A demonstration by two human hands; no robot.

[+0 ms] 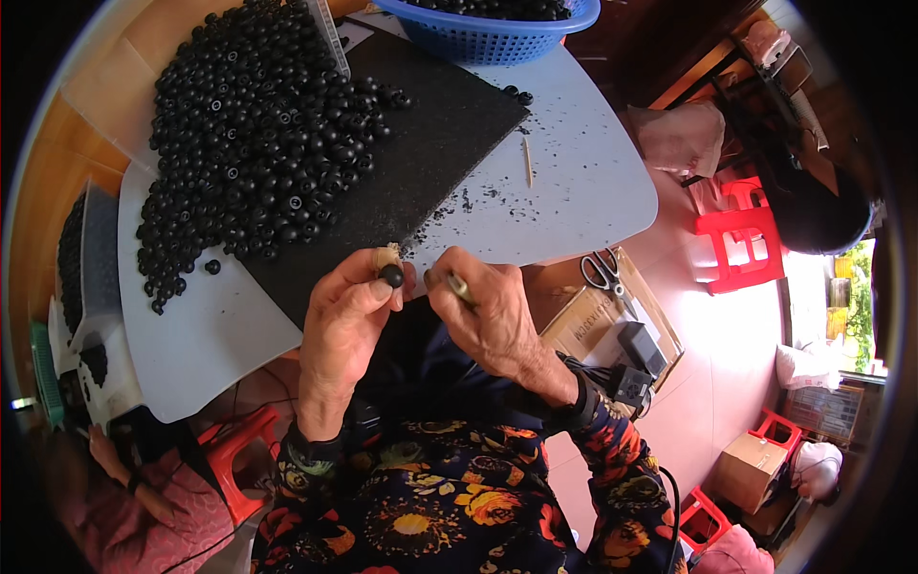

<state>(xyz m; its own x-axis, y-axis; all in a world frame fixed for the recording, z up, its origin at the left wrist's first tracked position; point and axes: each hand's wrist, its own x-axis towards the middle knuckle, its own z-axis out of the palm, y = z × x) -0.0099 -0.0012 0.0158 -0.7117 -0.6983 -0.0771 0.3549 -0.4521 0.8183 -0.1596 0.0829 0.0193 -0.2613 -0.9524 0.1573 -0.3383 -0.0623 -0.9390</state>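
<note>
Between the thumb and fingers of my left hand (337, 325) is a small round black ball (391, 276). A pale wrapping (386, 255) covers one fingertip of that hand. Just to the right, my right hand (497, 316) is closed round a slim tool with a yellow-green handle (461, 287); its working end is hidden. Both hands are over the table's near edge. Beyond them lies a dark mat (435, 110), with a big heap of similar black balls (253, 124) on its left. Black crumbs (466, 203) are scattered beside the mat.
A blue basket (488, 38) of black pieces stands at the table's far edge. A thin pale stick (528, 163) lies on the white tabletop (598, 182). Scissors (602, 272) rest on a cardboard box (574, 320) at right. Another person's arm (120, 464) shows lower left.
</note>
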